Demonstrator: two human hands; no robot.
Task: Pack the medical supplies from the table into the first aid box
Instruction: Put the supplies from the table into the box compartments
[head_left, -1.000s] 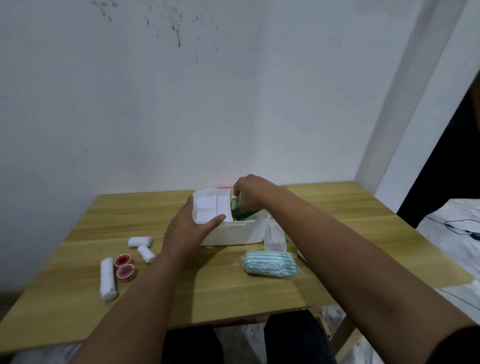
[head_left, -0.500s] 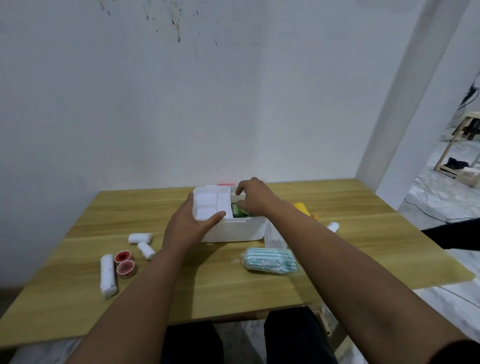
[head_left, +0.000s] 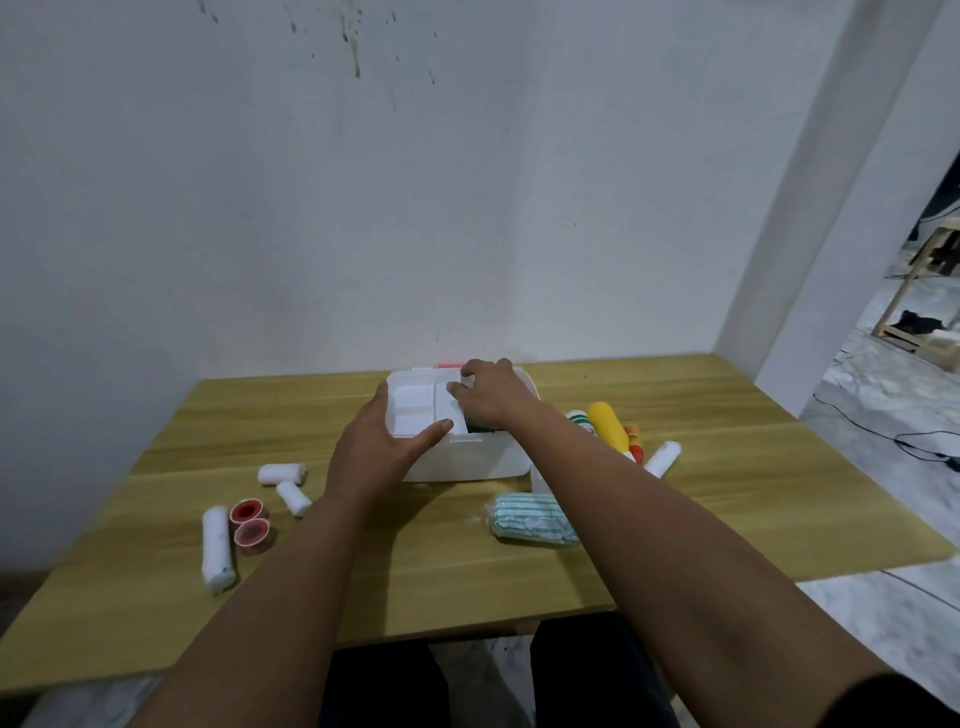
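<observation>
The white first aid box (head_left: 467, 462) stands open at the middle of the wooden table (head_left: 727, 483). A white divider tray (head_left: 413, 402) sits across its left half, and a green pack (head_left: 478, 423) lies inside to the right. My left hand (head_left: 379, 447) grips the box's front left corner, thumb on the tray. My right hand (head_left: 493, 395) hovers over the box, fingertips pinching the tray's right edge. On the table lie white bandage rolls (head_left: 282, 474) (head_left: 216, 550) (head_left: 662, 458), two red tape rolls (head_left: 247, 512), a green-striped pack (head_left: 532, 525) and a yellow bottle (head_left: 608, 425).
A white bottle with a green label (head_left: 579, 420) and a small orange item (head_left: 632, 436) lie beside the yellow bottle. A white wall (head_left: 467, 208) rises right behind the table. To the right the floor shows black cables (head_left: 919, 447).
My right hand has lowered the green pack into the box, let it go and shifted left onto the tray's edge. My left hand stays on the box. The view has tilted.
</observation>
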